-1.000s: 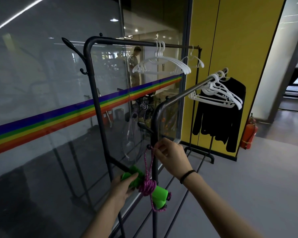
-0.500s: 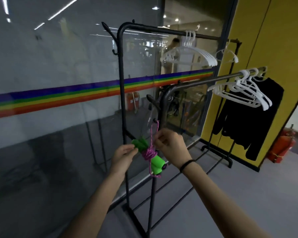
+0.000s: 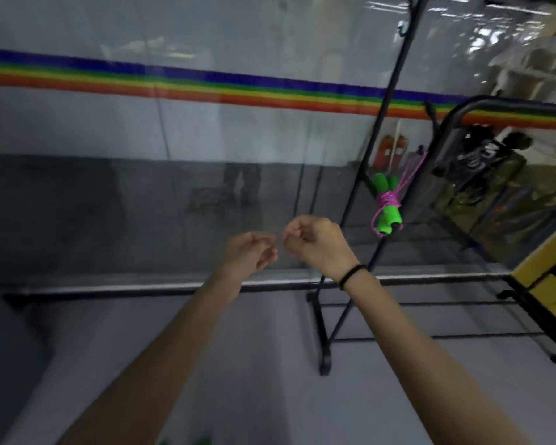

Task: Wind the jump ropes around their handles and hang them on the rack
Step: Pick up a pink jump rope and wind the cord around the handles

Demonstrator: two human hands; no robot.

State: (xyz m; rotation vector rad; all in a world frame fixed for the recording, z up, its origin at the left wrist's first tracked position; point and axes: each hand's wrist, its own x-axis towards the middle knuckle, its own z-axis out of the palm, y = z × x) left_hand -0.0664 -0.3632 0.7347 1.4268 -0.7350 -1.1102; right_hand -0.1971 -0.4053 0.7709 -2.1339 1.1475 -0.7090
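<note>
Hanging from a hook on the black rack (image 3: 386, 101), one jump rope (image 3: 386, 204) is wound in pink cord around its two green handles, so that bundle looks done. Both hands are loosely curled and hold nothing: left hand (image 3: 250, 252), right hand (image 3: 318, 240), close together, well clear of it. One rope counted; any others lie out of view.

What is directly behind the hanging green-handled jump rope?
The jump rope hangs against the black rack. Behind it is the glass wall, showing reflections and an orange-red object; whatever the handles cover stays hidden.
</note>
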